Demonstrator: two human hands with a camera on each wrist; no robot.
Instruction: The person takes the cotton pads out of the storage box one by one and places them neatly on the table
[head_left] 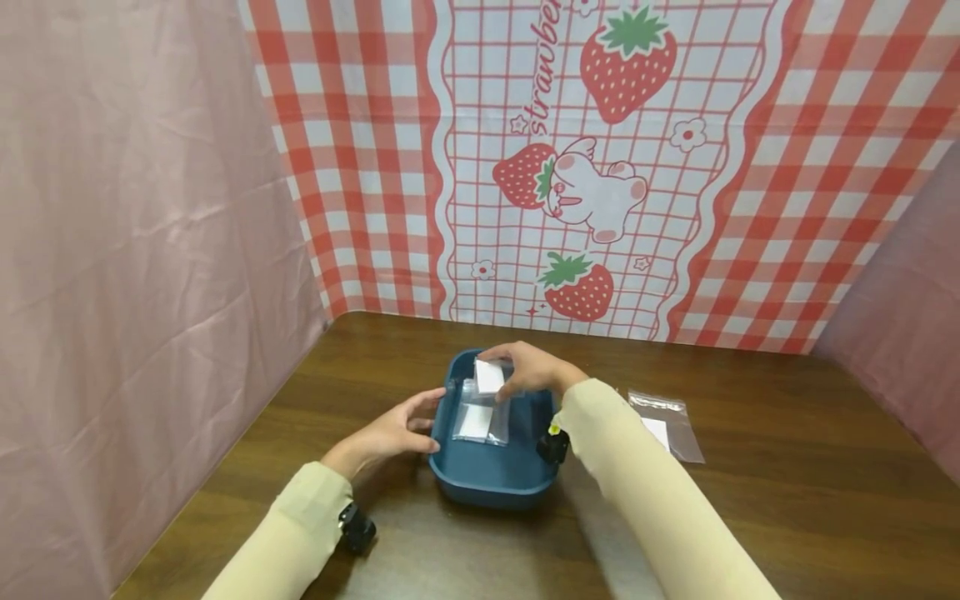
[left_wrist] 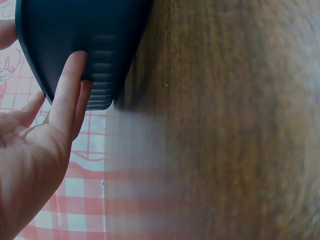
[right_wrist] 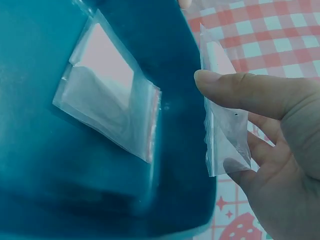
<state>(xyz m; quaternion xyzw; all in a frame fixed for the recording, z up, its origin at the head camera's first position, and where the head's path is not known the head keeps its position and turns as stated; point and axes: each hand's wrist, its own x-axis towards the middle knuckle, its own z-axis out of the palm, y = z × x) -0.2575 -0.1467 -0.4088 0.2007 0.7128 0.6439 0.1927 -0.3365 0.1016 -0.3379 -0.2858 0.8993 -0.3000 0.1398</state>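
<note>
Hands: left [head_left: 392, 431] spread against tub [head_left: 493, 472]; right [head_left: 529, 367] pinching clear bag [head_left: 491, 378]; second bag [head_left: 476, 422] inside; sleeve [head_left: 630, 471] perhaps overlapping third bag [head_left: 678, 429]

At the far end of the blue bin [head_left: 491, 497], the right hand [head_left: 532, 368] is covering part of a packet [head_left: 490, 377]. Right of the bin, the right sleeve [head_left: 630, 467] is hiding part of a clear bag [head_left: 684, 435]. Behind the bin, red lettering [head_left: 545, 71] is running off the head view's top. Beside the bin, the table [left_wrist: 240, 125] is looking blurred from the left wrist.
</note>
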